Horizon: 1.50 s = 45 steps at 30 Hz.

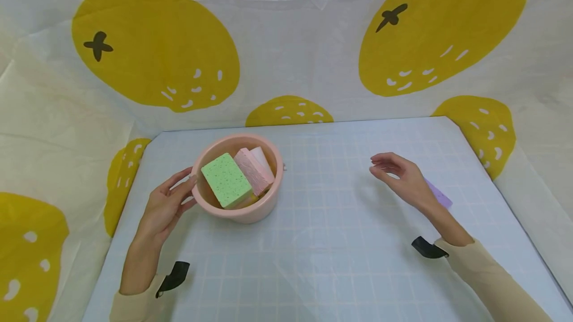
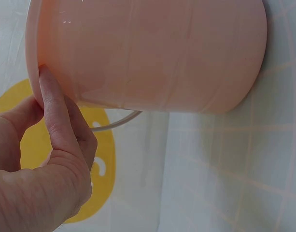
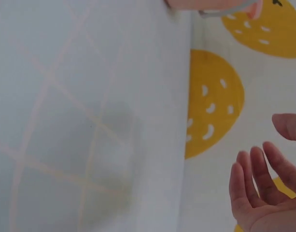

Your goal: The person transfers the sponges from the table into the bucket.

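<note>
A pink bucket (image 1: 250, 216) stands upright on the left half of the table. Inside it lie a green sponge (image 1: 227, 180), a pink sponge (image 1: 253, 171) and a white piece (image 1: 263, 161), with a bit of yellow showing beneath. My left hand (image 1: 166, 206) pinches the bucket's rim at its left side, thumb and fingers on either side of the edge in the left wrist view. My right hand (image 1: 403, 180) hovers over the right side of the table, fingers loosely bent, holding nothing. A purple sponge (image 1: 439, 194) lies partly hidden behind the right wrist.
The table (image 1: 313, 262) has a pale blue cover with a grid pattern. Behind and beside it hangs a white cloth (image 1: 295, 38) with large yellow fruit prints. A thin grey handle (image 2: 119, 122) runs along the bucket's far side.
</note>
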Available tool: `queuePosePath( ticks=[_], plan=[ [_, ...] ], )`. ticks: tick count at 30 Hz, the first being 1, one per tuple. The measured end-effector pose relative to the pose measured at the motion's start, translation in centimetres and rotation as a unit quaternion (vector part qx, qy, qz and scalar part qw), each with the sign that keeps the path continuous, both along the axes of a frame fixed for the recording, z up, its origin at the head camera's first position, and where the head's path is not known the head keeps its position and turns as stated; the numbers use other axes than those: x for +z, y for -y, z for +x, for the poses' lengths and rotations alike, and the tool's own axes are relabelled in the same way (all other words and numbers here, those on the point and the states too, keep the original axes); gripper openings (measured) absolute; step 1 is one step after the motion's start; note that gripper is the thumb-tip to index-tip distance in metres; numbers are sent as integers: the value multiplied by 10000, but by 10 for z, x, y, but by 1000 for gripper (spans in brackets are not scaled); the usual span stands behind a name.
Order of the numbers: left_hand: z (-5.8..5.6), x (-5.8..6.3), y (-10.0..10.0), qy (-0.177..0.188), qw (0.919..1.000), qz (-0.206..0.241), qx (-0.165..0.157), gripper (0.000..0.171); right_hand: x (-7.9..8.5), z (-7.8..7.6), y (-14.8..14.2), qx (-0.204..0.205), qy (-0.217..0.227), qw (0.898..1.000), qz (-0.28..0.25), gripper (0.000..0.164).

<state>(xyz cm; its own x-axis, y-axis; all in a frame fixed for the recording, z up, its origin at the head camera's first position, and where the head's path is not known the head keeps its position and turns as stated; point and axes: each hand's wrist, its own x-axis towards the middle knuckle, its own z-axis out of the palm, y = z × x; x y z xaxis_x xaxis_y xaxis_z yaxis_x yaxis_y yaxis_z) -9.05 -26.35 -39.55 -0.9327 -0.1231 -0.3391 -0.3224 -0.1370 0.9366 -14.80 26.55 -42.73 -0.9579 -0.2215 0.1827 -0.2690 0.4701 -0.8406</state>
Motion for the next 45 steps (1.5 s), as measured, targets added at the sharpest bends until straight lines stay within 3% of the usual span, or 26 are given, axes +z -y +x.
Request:
queuePosePath(
  ticks=[15,26,38,45],
  plan=[
    [1,-1,1,-45,10000,-17,8,79,-17,11,-45,-812,142,9948,598,38],
    [0,-1,0,-108,9999,52,-4,75,-28,22,-85,-1323,363,9849,1051,49],
    [0,-1,-1,-55,10000,-21,11,76,-42,27,-114,-1578,748,9735,1479,57],
    [1,-1,-1,-64,10000,-6,37,76,-53,27,-123,-1383,961,9712,1685,60]
  ],
)
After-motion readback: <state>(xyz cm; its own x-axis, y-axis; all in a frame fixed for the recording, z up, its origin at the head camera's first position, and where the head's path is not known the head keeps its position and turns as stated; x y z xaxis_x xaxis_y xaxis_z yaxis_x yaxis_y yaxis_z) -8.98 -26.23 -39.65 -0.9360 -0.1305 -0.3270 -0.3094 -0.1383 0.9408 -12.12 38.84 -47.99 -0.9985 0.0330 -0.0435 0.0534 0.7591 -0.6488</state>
